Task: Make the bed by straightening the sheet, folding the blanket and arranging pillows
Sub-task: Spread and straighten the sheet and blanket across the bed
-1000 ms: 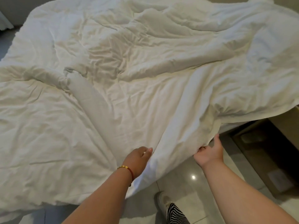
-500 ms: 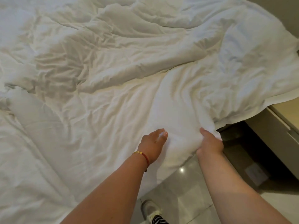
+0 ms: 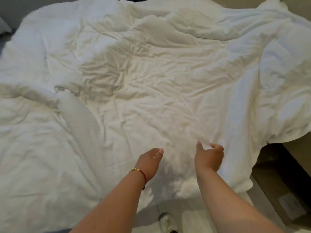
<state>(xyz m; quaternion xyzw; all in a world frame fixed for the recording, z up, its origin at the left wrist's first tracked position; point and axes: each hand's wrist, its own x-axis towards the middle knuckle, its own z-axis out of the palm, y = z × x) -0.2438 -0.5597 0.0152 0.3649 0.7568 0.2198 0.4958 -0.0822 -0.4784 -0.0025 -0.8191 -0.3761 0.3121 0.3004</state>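
A big white wrinkled blanket [image 3: 151, 84] lies spread over the whole bed and hangs over its near edge. My left hand [image 3: 150, 161], with a red and gold bracelet on the wrist, hovers over the blanket's near edge with fingers apart and holds nothing. My right hand [image 3: 209, 156] is just to its right, also above the blanket, thumb and fingers spread and free of the cloth. A corner of the blanket [image 3: 242, 184] droops toward the floor at the right. Part of a white pillow [image 3: 4, 28] shows at the far left edge. The sheet is hidden under the blanket.
A pale tiled floor [image 3: 193, 221] lies below me, with my white shoe [image 3: 168, 222] on it. A dark low piece of furniture [image 3: 282, 179] stands at the right beside the bed. A wall runs along the top.
Both hands have let go of the blanket's edge and opened. The edge, bunched and lifted before, now lies flatter and hangs over the bed side.
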